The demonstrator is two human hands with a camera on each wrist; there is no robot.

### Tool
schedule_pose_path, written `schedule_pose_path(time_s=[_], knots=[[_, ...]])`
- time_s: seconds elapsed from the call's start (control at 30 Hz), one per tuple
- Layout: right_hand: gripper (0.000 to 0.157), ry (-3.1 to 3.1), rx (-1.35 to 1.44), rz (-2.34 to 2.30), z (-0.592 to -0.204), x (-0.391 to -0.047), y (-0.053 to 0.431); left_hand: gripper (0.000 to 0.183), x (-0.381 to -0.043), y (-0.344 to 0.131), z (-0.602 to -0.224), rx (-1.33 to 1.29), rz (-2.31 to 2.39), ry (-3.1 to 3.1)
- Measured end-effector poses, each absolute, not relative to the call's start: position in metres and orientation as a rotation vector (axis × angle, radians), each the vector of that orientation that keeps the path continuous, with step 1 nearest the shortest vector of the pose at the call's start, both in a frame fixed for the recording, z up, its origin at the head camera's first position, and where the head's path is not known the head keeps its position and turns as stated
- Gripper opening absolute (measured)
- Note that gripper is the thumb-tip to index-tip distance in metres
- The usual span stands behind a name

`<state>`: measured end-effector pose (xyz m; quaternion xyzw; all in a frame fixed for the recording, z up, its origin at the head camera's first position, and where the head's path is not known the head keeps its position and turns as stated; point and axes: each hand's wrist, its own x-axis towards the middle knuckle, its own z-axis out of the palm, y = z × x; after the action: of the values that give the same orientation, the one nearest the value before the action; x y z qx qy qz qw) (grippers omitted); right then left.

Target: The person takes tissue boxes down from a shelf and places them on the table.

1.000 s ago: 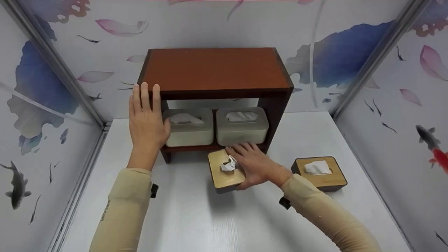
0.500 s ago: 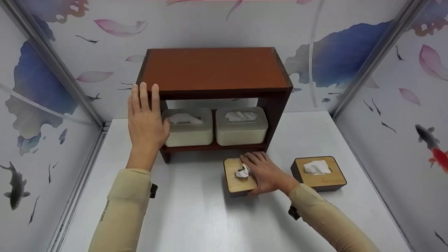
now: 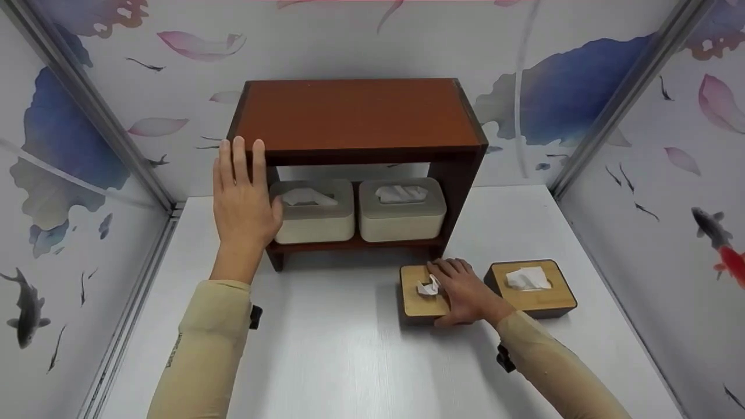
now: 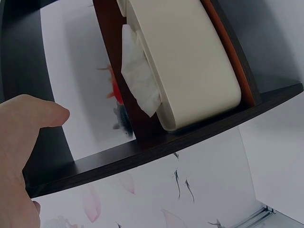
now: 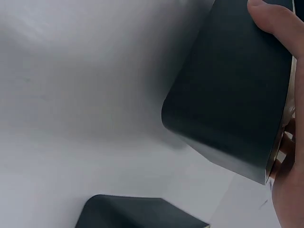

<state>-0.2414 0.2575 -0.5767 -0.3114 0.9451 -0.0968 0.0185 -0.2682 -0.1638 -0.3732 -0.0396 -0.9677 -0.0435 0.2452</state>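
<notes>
Right hand [image 3: 465, 295] grips a wood-topped tissue box [image 3: 419, 304] at lower right of centre; left hand [image 3: 244, 212], fingers straight, rests against the brown shelf [image 3: 361, 116] at upper centre, where 2 cream boxes [image 3: 314, 226] stand; 1 similar box [image 3: 538, 299] sits at right.

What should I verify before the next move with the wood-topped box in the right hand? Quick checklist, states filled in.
1. Grip: right hand holds the wood-topped box by thumb and fingers. OK.
2. Shelf support: left hand lies at the left end of the shelf. OK; how firmly it presses, cannot tell.
3. Shelf contents: left cream box and right cream box both sit upright inside. OK.
4. Clearance: second wood-topped box stands apart to the right, the right hand between. OK.
5. Base flat on the table: cannot tell.
</notes>
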Motion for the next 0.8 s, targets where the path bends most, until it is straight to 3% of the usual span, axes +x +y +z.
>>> schedule_pose_path(time_s=[0.8], knots=[[0.127, 2.833, -0.857, -0.314, -0.595, -0.249, 0.282, 0.098, -0.268, -0.164, -0.374, -0.106, -0.109, -2.628]])
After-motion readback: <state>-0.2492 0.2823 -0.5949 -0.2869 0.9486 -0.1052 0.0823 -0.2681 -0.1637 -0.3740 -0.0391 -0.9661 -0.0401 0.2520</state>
